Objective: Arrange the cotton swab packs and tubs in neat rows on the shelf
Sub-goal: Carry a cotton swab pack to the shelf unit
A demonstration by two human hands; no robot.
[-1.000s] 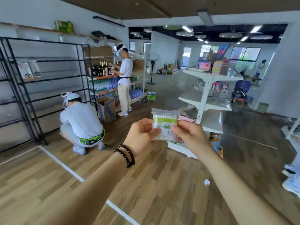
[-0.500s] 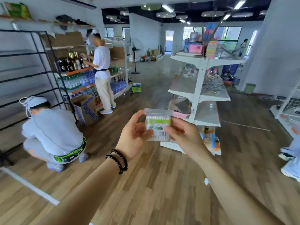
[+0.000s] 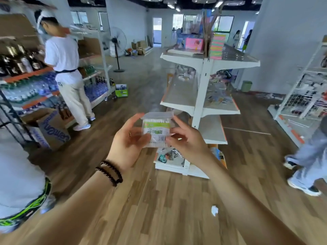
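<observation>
A clear plastic cotton swab pack (image 3: 156,129) shows white swabs inside and a label with a green band, white lower half and a black barcode. A double string of dark beads, the bracelet (image 3: 110,172), circles the wrist below the left hand (image 3: 127,142). The floor (image 3: 159,200) is brown wood-grain planks in mixed light and dark tones, with a white scrap (image 3: 214,210) lying on it. The shelf unit (image 3: 203,89) is white, topped by a pink box (image 3: 194,43) and a stack striped pink, green and yellow (image 3: 217,45). A standing person (image 3: 68,71) wears a white shirt and cream trousers. A small box (image 3: 121,90) on the floor is bright green.
</observation>
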